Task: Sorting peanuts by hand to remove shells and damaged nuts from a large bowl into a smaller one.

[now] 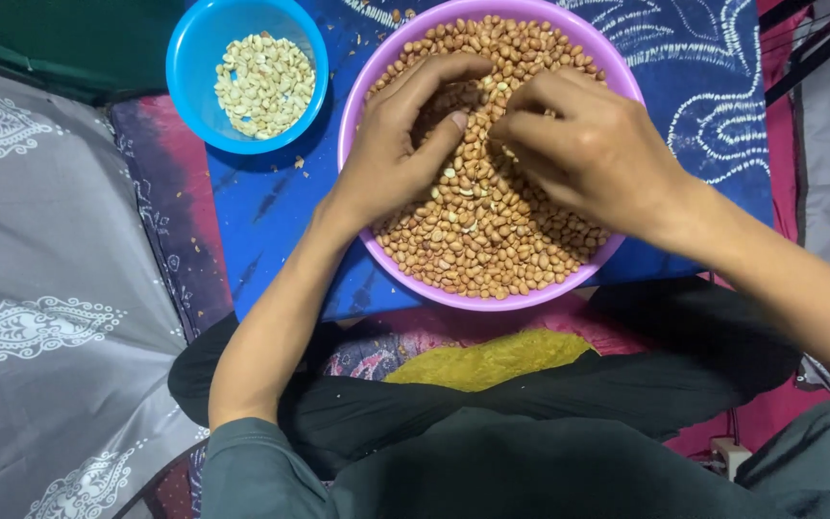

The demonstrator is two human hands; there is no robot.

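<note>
Hands: left & right picking through peanuts, purple bowl.

Blue patterned cloth carries purple bowl, blue bowl.

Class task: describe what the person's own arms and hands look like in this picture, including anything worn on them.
Both hands, left and right, are bare: no gloves, rings or watch visible. The forearms are uncovered too. Grey-green sleeves begin at the upper arms.
</note>
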